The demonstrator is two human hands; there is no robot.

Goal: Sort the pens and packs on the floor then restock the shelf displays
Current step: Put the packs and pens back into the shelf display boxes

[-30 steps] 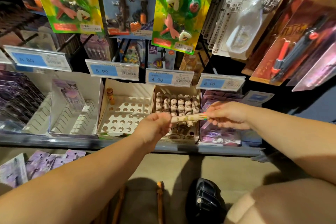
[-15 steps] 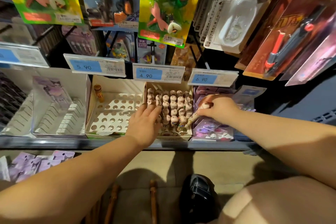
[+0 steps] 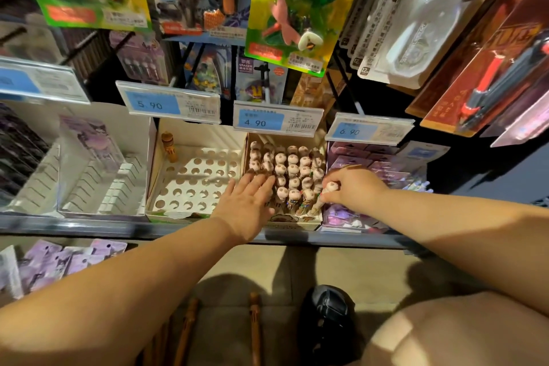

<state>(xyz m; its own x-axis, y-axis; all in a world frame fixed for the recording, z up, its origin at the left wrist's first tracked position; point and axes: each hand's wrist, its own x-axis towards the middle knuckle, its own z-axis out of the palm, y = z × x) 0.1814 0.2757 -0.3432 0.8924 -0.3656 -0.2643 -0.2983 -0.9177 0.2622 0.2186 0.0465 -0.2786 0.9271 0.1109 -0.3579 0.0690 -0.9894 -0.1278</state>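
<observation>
The shelf (image 3: 89, 227) runs across beneath both wrists, nearer the person than the fingers. Beyond the fingertips hang toy blister packs and price tags reading 5.90, 4.90 and 6.90. Left of the left fingers sits a white holed tray (image 3: 193, 184), with one brown pen (image 3: 168, 145) upright in its far left corner. Under both hands stands the pen box (image 3: 285, 221), packed with upright round-headed pens (image 3: 292, 169).

The left hand (image 3: 249, 205) lies flat. Its fingers (image 3: 258, 184) are straight and close together, resting on the pen tops at the box's left side and holding nothing. The right hand (image 3: 356, 187) has curled fingers (image 3: 334, 181) that pinch the head of the held pen (image 3: 320, 202), which leans in the box's near right corner.

Just right of those fingers lie the shelf packs (image 3: 350, 217), purple. On the floor below, loose packs (image 3: 59, 261) lie far left of the left fingers, and two floor pens (image 3: 254, 327) lie between the forearms.
</observation>
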